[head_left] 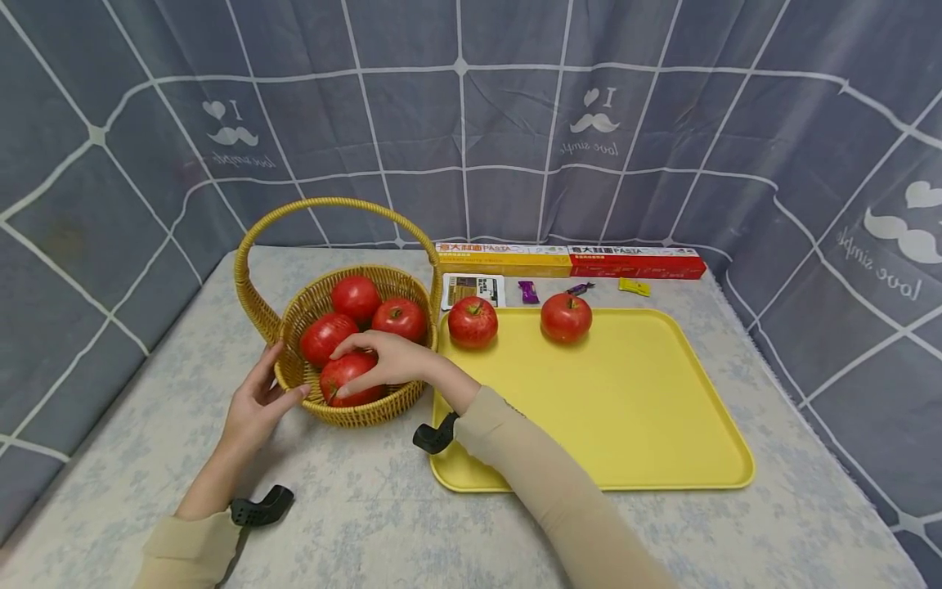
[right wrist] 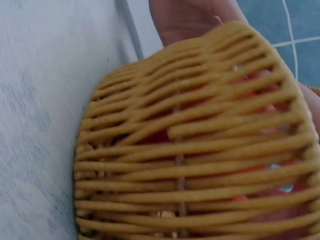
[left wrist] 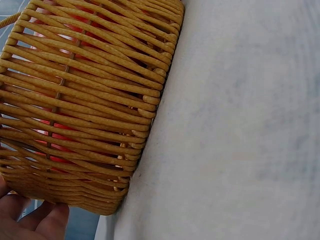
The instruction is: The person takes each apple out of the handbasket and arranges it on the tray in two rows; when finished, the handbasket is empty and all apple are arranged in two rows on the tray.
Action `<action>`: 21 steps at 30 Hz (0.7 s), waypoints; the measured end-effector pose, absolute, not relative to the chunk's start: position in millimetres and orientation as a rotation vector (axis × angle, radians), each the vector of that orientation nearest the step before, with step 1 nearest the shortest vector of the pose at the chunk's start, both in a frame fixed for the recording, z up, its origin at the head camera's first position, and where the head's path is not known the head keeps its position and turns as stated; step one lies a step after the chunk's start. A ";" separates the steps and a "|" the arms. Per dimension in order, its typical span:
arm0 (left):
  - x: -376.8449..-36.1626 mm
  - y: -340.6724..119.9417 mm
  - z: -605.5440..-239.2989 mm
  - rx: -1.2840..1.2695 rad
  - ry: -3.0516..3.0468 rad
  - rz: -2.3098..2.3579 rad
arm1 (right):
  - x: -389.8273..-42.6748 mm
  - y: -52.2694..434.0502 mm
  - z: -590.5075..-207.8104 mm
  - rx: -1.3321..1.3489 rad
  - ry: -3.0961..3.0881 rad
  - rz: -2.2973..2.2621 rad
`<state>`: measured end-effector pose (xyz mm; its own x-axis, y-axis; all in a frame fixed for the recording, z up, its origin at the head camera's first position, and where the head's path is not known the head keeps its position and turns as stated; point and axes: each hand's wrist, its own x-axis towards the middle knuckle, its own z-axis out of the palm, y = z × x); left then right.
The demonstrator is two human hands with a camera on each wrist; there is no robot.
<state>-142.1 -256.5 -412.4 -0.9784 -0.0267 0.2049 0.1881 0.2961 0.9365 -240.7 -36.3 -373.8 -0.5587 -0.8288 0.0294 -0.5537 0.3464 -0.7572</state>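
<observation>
My right hand (head_left: pixel 393 360) reaches into a woven basket (head_left: pixel 368 415) and holds a red apple (head_left: pixel 342 372) at its front, thumb on the near side and fingers over the top. Other red apples (head_left: pixel 356 298) lie behind it in the basket. At the basket's left front, my left hand (head_left: pixel 253 409) grips the wall by the rim; part of this hand (left wrist: pixel 35 220) shows low in the left wrist view. The right wrist view has the woven wall (right wrist: pixel 200 150) close up, with red showing through its gaps.
To the right lies a yellow tray (head_left: pixel 603 409) with two apples (head_left: pixel 566 318) at its far edge. Behind it are pasta boxes (head_left: pixel 633 263), a flat packet (head_left: pixel 473 290) and small wrapped candies (head_left: pixel 528 292). The basket's tall handle (head_left: pixel 334 202) arches above it.
</observation>
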 end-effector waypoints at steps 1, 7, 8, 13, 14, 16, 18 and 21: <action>-142.2 -256.6 -412.4 -0.150 -2.377 -1.757 | -239.7 -37.3 -374.1 -1.217 2.276 -1.051; -141.6 -256.7 -411.8 -0.140 -2.380 -1.765 | -231.4 -36.4 -373.3 -1.257 2.408 -1.004; -141.4 -256.5 -411.8 -0.138 -2.380 -1.767 | -229.8 -35.6 -373.1 -1.256 2.432 -1.007; -141.8 -256.4 -412.6 -0.132 -2.390 -1.758 | -223.5 -27.5 -373.1 -1.203 2.532 -1.202; -141.8 -256.3 -412.7 -0.129 -2.392 -1.756 | -222.5 -24.1 -371.9 -1.189 2.535 -1.277; -141.7 -256.3 -412.8 -0.126 -2.395 -1.753 | -220.7 -15.2 -368.2 -1.164 2.522 -1.438; -141.4 -256.5 -412.8 -0.125 -2.394 -1.754 | -218.7 -3.0 -361.5 -1.147 2.487 -1.601; -141.4 -257.0 -411.6 -0.141 -2.376 -1.762 | -217.3 19.8 -346.0 -1.116 2.451 -1.795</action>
<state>-141.4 -257.0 -411.6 -0.9793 -0.0308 0.2000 0.1825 0.2929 0.9386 -217.3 19.8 -346.0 -0.7583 -0.4684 0.4535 -0.5737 0.1490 -0.8054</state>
